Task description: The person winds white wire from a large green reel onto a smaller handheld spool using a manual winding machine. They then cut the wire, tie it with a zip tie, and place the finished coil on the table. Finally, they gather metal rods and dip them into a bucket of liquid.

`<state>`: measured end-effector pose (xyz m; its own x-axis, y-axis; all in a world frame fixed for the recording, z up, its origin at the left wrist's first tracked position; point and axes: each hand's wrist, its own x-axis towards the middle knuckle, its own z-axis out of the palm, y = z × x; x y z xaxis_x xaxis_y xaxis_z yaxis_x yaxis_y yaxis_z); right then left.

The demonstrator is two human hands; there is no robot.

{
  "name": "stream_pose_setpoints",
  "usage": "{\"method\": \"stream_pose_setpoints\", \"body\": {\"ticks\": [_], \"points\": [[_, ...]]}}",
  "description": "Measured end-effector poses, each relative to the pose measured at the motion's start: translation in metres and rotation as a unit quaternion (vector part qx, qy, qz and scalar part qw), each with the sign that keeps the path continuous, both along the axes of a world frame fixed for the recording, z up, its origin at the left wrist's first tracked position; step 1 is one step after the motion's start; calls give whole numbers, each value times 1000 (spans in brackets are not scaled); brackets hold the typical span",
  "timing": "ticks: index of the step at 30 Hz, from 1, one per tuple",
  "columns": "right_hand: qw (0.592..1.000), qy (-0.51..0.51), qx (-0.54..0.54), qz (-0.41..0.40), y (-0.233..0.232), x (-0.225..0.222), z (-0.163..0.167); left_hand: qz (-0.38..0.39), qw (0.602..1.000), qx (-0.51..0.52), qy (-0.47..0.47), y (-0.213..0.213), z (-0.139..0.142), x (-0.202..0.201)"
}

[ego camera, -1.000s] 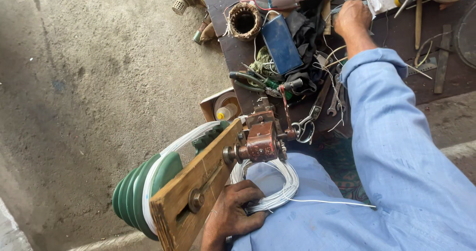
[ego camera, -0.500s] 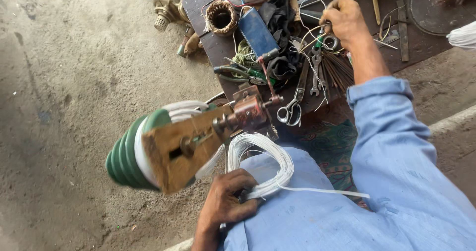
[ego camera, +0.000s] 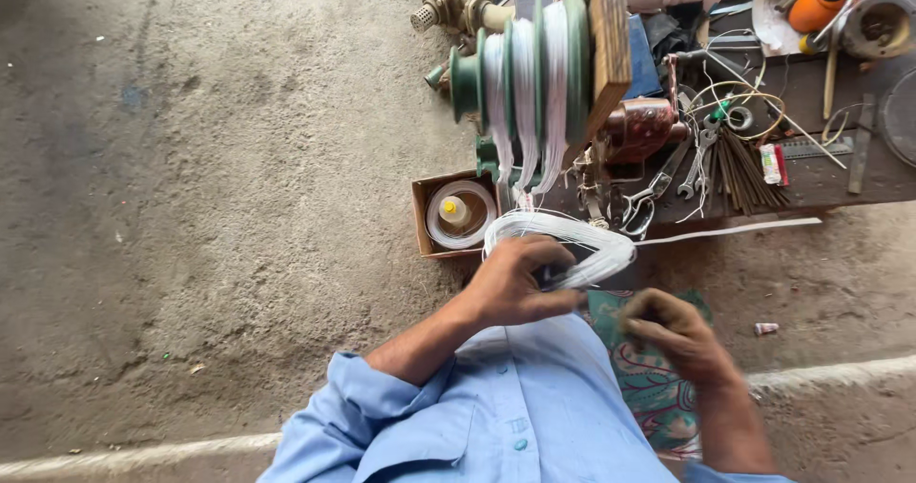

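The person wears a light blue button-up shirt [ego camera: 515, 416] of plain woven cloth. Two pale blue buttons sit one below the other on its front placket, just below the shirt's middle. The left sleeve [ego camera: 353, 397], to the left of the placket, is rolled into a thick cuff with soft folds, leaving the forearm bare. The left hand [ego camera: 520, 283] and right hand [ego camera: 673, 335] are bare: no gloves, rings or watch show. Right of the placket, the other forearm is bare too.
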<state>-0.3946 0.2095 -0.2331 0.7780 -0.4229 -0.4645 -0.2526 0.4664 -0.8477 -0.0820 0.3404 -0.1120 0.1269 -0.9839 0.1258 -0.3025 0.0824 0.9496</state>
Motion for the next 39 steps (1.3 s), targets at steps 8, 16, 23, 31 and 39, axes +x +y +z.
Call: {"method": "stream_pose_setpoints", "body": {"ticks": [8,16,23,31,39], "points": [[978,-154,-83,-117,53,110,12,-56,995,-71,-51,32,14,-30],[919,-196,-310,-145,51,188,105,-110,977,-60,-173,50,20,-46],[896,-176,-344,-218,56,204,117,-128,981,-51,-133,50,12,-31],[932,-117,-328,-99,44,200,118,166,975,-32,141,40,18,20],[928,-121,-351,0,28,195,130,197,967,-154,-48,17,24,34]]}}
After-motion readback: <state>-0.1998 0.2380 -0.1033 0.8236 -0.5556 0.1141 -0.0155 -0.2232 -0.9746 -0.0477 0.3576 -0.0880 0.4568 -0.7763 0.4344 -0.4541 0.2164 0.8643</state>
